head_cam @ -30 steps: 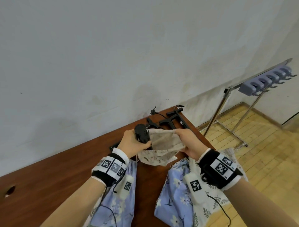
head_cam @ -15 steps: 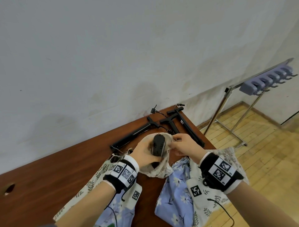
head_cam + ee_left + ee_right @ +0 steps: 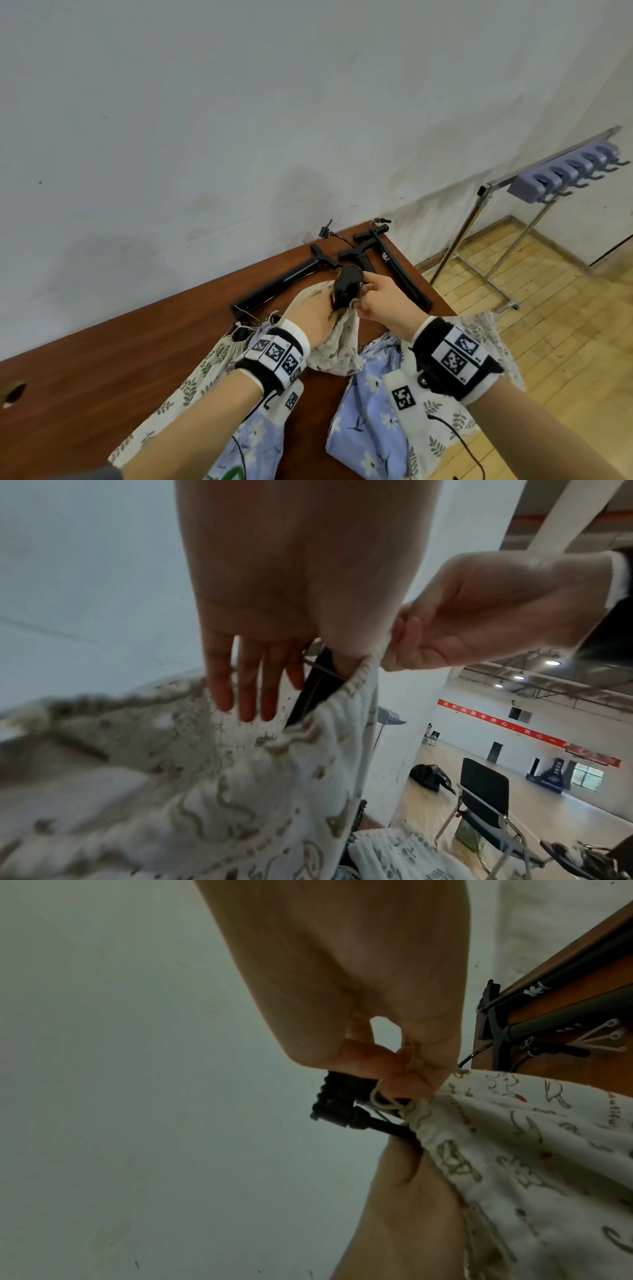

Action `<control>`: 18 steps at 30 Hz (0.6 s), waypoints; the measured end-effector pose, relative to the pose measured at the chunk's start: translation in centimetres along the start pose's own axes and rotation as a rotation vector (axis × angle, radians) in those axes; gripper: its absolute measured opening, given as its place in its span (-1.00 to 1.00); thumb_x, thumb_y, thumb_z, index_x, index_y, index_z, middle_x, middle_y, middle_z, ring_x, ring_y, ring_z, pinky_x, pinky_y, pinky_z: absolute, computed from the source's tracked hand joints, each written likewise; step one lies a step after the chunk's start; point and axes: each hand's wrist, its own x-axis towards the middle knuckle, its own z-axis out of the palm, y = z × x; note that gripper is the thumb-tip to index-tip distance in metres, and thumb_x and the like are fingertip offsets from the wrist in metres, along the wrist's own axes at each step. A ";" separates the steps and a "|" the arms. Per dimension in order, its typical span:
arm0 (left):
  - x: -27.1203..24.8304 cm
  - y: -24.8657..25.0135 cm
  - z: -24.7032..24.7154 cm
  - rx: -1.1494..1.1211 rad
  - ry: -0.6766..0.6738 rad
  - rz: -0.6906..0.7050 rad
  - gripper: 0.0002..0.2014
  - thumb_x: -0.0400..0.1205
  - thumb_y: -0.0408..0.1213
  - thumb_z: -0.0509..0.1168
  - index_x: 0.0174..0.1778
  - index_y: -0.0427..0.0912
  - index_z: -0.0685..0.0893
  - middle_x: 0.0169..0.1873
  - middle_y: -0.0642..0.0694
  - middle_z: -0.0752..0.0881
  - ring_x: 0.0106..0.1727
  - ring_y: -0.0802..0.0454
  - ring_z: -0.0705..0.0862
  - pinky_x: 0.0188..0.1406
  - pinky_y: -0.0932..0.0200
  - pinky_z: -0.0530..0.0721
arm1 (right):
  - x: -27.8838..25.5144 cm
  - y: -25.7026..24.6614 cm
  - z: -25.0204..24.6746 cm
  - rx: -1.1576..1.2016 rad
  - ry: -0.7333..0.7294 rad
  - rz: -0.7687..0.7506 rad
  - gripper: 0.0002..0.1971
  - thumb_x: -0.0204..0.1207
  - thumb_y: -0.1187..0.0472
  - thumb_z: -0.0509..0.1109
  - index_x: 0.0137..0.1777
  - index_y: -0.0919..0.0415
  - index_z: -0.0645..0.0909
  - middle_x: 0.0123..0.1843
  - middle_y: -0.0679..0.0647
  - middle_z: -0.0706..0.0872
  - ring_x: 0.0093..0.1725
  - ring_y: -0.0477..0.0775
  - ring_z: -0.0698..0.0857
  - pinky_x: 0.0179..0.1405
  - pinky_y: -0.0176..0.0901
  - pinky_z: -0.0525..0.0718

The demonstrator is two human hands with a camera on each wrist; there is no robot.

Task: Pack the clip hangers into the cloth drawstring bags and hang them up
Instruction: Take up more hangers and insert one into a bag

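Observation:
A black clip hanger [image 3: 346, 286] stands half out of the mouth of a cream patterned drawstring bag [image 3: 337, 349] held above the brown table [image 3: 102, 377]. My left hand [image 3: 310, 317] reaches into the bag with straight fingers [image 3: 253, 691] and pinches the clip hanger [image 3: 313, 688] between thumb and index finger. My right hand [image 3: 363, 303] pinches the bag's rim and cord [image 3: 407, 1077] just beside the clip hanger [image 3: 337, 1106]. The lower part of the clip is hidden inside the bag [image 3: 531, 1137].
A leaf-print bag [image 3: 212, 363] and a blue floral bag [image 3: 370, 404] lie on the table under my wrists. Black bars [image 3: 284, 281] lie at the table's far edge by the wall. A hook rack [image 3: 565, 171] on a metal stand is at the right.
My left hand has carried the clip hanger from beside the bag's rim into its mouth. The bag has dropped lower, and my right hand has shifted along the rim toward the clip.

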 end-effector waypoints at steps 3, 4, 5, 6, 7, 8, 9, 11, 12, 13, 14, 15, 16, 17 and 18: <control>0.4 -1.0 0.7 0.053 -0.134 -0.090 -0.33 0.62 0.15 -0.03 0.56 -0.22 0.29 0.48 -0.22 0.46 0.46 -0.15 0.46 0.48 -0.08 0.39 | 0.0 -0.2 0.1 0.006 -0.072 -0.008 -0.59 0.47 0.57 0.22 0.29 0.32 0.58 -0.23 0.21 0.45 -0.24 0.17 0.44 -0.10 0.00 0.48; 0.4 -0.8 0.2 0.012 -0.189 -0.083 -0.25 0.56 0.22 -0.03 0.57 -0.21 0.27 0.51 -0.19 0.41 0.52 -0.15 0.39 0.53 -0.10 0.31 | 0.0 -0.3 0.0 0.022 -0.085 -0.004 -0.63 0.46 0.50 0.30 0.28 0.35 0.58 -0.16 0.24 0.53 -0.19 0.19 0.52 -0.08 0.00 0.54; 0.3 -0.8 -0.6 -0.020 -0.222 -0.054 -0.25 0.55 0.21 0.05 0.58 -0.19 0.27 0.52 -0.13 0.37 0.56 -0.11 0.32 0.57 -0.09 0.23 | 0.1 -0.3 -0.2 0.028 -0.082 0.001 -0.65 0.45 0.43 0.40 0.26 0.34 0.60 -0.10 0.26 0.61 -0.15 0.18 0.60 -0.05 0.00 0.62; 0.1 -1.0 -1.7 -0.060 -0.250 -0.042 -0.33 0.59 0.11 0.17 0.57 -0.18 0.30 0.49 -0.05 0.38 0.55 -0.02 0.29 0.58 -0.05 0.21 | 0.3 -0.2 -0.3 0.016 -0.069 0.001 -0.64 0.42 0.33 0.51 0.23 0.29 0.63 -0.06 0.24 0.67 -0.11 0.15 0.65 -0.04 0.01 0.65; -0.1 -1.5 -2.8 -0.123 -0.242 -0.053 -0.44 0.62 -0.05 0.27 0.52 -0.16 0.38 0.40 0.02 0.44 0.49 0.06 0.35 0.55 0.00 0.28 | 0.4 0.0 -0.3 -0.017 -0.046 -0.009 -0.60 0.36 0.22 0.60 0.19 0.24 0.65 -0.04 0.21 0.71 -0.11 0.13 0.67 -0.04 0.00 0.67; -0.2 -2.3 -3.8 -0.197 -0.174 -0.081 -0.55 0.62 -0.18 0.32 0.44 -0.12 0.47 0.34 0.02 0.54 0.43 0.06 0.46 0.48 0.03 0.40 | 0.5 0.0 -0.3 -0.076 -0.005 -0.026 -0.57 0.31 0.13 0.65 0.16 0.20 0.65 -0.03 0.17 0.74 -0.11 0.12 0.69 -0.06 -0.01 0.68; -0.3 -3.6 -4.4 -0.260 -0.066 -0.117 -0.65 0.61 -0.25 0.33 0.33 -0.06 0.56 0.24 0.02 0.63 0.34 0.03 0.57 0.39 0.05 0.50 | 0.6 0.0 -0.2 -0.154 0.050 -0.058 -0.55 0.29 0.08 0.66 0.14 0.17 0.64 -0.02 0.14 0.76 -0.10 0.11 0.72 -0.07 -0.04 0.70; -0.6 -6.6 -4.1 -0.201 0.044 -0.239 -0.65 0.56 -0.21 0.39 0.26 -0.03 0.55 0.17 -0.02 0.62 0.28 -0.04 0.59 0.29 0.09 0.54 | 0.6 0.4 -0.1 -0.289 0.162 -0.142 -0.58 0.32 0.06 0.63 0.12 0.18 0.62 0.01 0.10 0.75 -0.04 0.06 0.73 -0.12 -0.16 0.69; -0.9 -7.8 -3.5 -0.131 -0.012 -0.309 -0.51 0.52 -0.13 0.44 0.35 -0.07 0.49 0.26 -0.08 0.56 0.33 -0.08 0.54 0.31 0.08 0.52 | 0.7 0.6 -0.1 -0.313 0.191 -0.164 -0.60 0.34 0.08 0.61 0.10 0.20 0.62 0.01 0.12 0.74 -0.03 0.06 0.72 -0.12 -0.16 0.69; -1.1 -8.6 -2.6 -0.109 -0.093 -0.369 -0.33 0.49 -0.03 0.47 0.47 -0.12 0.39 0.37 -0.13 0.49 0.39 -0.10 0.50 0.35 0.04 0.50 | 0.7 0.8 -0.1 -0.310 0.192 -0.164 -0.63 0.35 0.09 0.61 0.08 0.23 0.63 -0.01 0.16 0.75 -0.04 0.11 0.73 -0.10 -0.08 0.70; -1.1 -9.1 -1.6 -0.123 -0.167 -0.432 -0.20 0.47 0.05 0.47 0.54 -0.16 0.29 0.46 -0.16 0.42 0.43 -0.11 0.48 0.38 0.03 0.50 | 0.8 0.9 -0.1 -0.294 0.173 -0.150 -0.65 0.36 0.10 0.61 0.05 0.25 0.65 -0.04 0.20 0.76 -0.06 0.17 0.74 -0.05 0.03 0.72; -1.2 -9.3 -0.8 -0.152 -0.206 -0.464 -0.13 0.46 0.11 0.46 0.58 -0.19 0.24 0.50 -0.18 0.40 0.44 -0.11 0.49 0.38 0.05 0.52 | 0.9 1.1 -0.1 -0.283 0.151 -0.134 -0.67 0.35 0.11 0.61 0.02 0.25 0.66 -0.06 0.21 0.77 -0.08 0.20 0.75 0.00 0.11 0.74; -1.4 -9.2 -0.2 -0.170 -0.243 -0.486 -0.10 0.43 0.16 0.46 0.57 -0.20 0.25 0.49 -0.18 0.42 0.40 -0.11 0.53 0.33 0.06 0.56 | 1.0 1.2 0.0 -0.282 0.143 -0.124 -0.70 0.35 0.11 0.61 0.00 0.23 0.67 -0.08 0.20 0.78 -0.09 0.19 0.76 0.03 0.14 0.76; -1.6 -9.2 0.4 -0.184 -0.273 -0.482 -0.11 0.39 0.19 0.47 0.52 -0.21 0.33 0.42 -0.18 0.50 0.31 -0.12 0.60 0.24 0.06 0.62 | 1.1 1.3 0.0 -0.289 0.157 -0.127 -0.72 0.35 0.12 0.60 -0.01 0.21 0.68 -0.09 0.18 0.78 -0.09 0.17 0.76 0.05 0.17 0.76; -1.6 -9.1 0.7 -0.203 -0.291 -0.487 -0.21 0.38 0.14 0.48 0.42 -0.23 0.43 0.32 -0.17 0.57 0.19 -0.12 0.68 0.12 0.02 0.70 | 1.3 1.3 0.1 -0.296 0.182 -0.136 -0.75 0.36 0.13 0.59 -0.03 0.20 0.68 -0.10 0.16 0.78 -0.08 0.15 0.77 0.06 0.20 0.75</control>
